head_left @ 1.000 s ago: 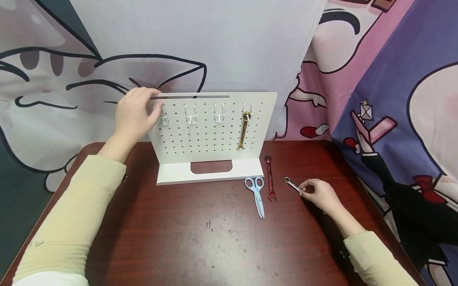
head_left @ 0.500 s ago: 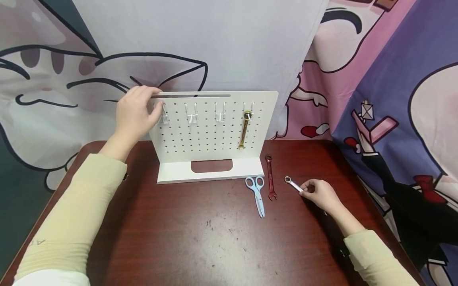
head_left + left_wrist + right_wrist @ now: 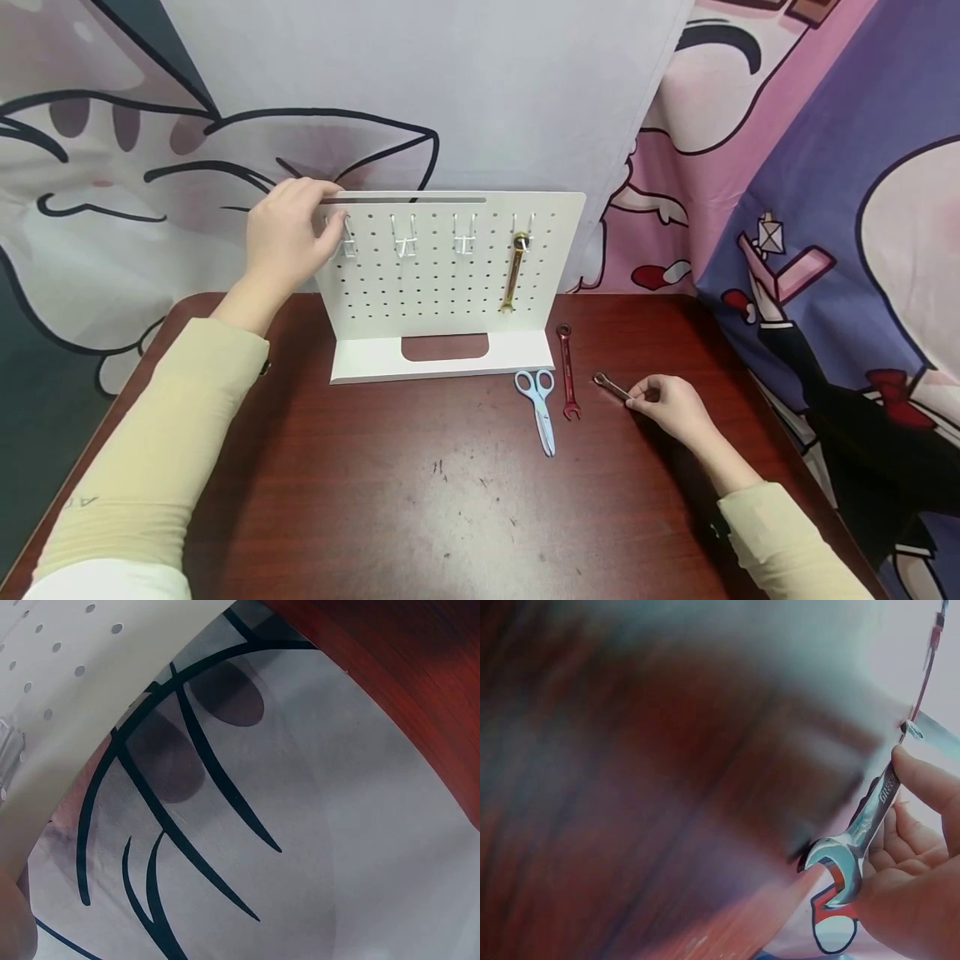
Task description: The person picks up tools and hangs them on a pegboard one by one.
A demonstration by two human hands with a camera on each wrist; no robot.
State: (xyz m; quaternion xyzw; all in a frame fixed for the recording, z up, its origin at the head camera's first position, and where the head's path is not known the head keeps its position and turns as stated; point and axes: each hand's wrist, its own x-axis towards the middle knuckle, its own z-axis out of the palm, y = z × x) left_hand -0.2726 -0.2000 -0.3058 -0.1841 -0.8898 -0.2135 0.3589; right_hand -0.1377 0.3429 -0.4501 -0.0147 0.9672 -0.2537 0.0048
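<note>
My left hand (image 3: 288,229) grips the top left corner of a white pegboard stand (image 3: 420,292), thumb on the front face and fingers over the upper edge. In the left wrist view only a fingertip (image 3: 15,926) shows beside the board's edge. At the right of the table my right hand (image 3: 671,408) pinches a silver combination wrench (image 3: 613,387) between thumb and fingers, its ring end pointing toward the board. The right wrist view shows the wrench's open end (image 3: 840,862) near the palm. A gold wrench (image 3: 513,275) hangs from the rightmost hook of the board.
A red wrench (image 3: 567,375) and light blue scissors (image 3: 538,410) lie on the dark red wooden table (image 3: 420,483), just in front of the board's right end. Clear hooks (image 3: 464,237) line the board's upper part. A printed cloth (image 3: 525,100) hangs behind.
The silver wrench has turned slightly in my right hand, and its ring end sits a little more to the left. My left hand keeps its grip on the board.
</note>
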